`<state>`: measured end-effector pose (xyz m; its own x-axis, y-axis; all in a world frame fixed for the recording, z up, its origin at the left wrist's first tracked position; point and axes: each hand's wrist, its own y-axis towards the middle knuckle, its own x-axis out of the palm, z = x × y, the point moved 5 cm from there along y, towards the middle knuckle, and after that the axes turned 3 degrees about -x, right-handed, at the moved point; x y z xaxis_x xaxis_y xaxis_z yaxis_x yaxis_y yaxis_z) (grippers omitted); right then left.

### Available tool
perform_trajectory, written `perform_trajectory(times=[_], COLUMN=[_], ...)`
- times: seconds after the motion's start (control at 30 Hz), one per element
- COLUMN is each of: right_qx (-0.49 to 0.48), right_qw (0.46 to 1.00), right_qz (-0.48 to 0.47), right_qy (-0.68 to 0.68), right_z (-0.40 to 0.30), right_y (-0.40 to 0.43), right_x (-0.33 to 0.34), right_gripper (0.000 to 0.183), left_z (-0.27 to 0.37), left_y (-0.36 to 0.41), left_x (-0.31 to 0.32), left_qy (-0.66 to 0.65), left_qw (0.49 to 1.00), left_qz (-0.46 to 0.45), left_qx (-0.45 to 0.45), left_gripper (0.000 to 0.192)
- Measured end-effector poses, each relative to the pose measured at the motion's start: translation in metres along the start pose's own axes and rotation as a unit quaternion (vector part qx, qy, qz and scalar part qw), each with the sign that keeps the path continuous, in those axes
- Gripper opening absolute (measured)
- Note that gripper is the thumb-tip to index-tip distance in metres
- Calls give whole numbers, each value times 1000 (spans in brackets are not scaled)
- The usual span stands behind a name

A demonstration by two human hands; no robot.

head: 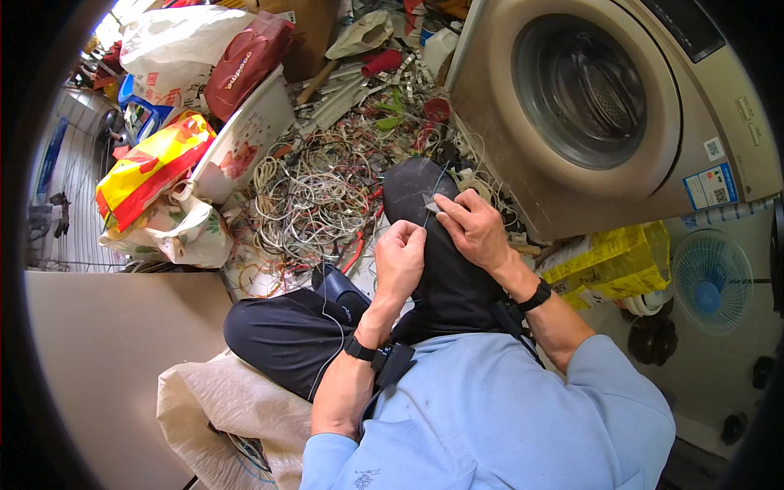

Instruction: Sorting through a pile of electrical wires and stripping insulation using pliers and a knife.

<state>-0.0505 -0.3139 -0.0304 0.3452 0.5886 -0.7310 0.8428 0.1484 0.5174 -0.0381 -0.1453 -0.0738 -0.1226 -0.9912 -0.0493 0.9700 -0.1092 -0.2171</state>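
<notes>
A thin blue wire (440, 176) lies over my raised right knee (406, 184), its far end hanging past the knee. My left hand (401, 252) pinches the near part of this wire between thumb and fingertips. In my right hand (476, 225) is a small flat grey metal piece, apparently a blade (431, 203), pressed against the wire on the knee. The fingers cover part of the blade, so its full shape is hidden. Just beyond my left hand, a large tangle of wires (312, 196) in white, grey, red and black covers the floor.
A front-loading washing machine (484, 147) stands at the right, near a yellow bag (603, 266) and a blue fan (710, 294). A white tub (257, 122) holds bags at the left. Beside my left leg sits a beige woven sack (202, 392) with wires inside. Scraps litter the floor ahead.
</notes>
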Motion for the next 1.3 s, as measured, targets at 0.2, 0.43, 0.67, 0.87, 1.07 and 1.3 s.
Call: perform_trajectory(times=[0.2, 0.43, 0.67, 0.87, 1.07, 1.3], right_qx=[11, 10, -10, -47, 7, 8], right_qw=[1000, 999, 1000, 998, 1000, 1000], right_qz=[1, 2, 7, 8, 2, 21], right_qy=[-26, -43, -7, 47, 9, -14], right_z=[1, -3, 5, 6, 6, 5], right_y=[3, 3, -2, -5, -1, -1], right_x=[0, 0, -3, -10, -7, -6], right_gripper=[30, 32, 34, 34, 32, 29], left_z=[-4, -9, -12, -15, -11, -9], left_y=[-6, -11, -14, -14, -19, -33], left_x=[-1, -6, -7, -1, 0, -11], left_qy=[6, -33, -50, -22, -4, -33], left_qw=[1000, 999, 999, 999, 999, 999], left_qz=[-6, -19, -15, -17, -23, -33], left_qx=[-4, -9, -11, -18, -23, -17], left_gripper=[16, 16, 15, 16, 16, 15])
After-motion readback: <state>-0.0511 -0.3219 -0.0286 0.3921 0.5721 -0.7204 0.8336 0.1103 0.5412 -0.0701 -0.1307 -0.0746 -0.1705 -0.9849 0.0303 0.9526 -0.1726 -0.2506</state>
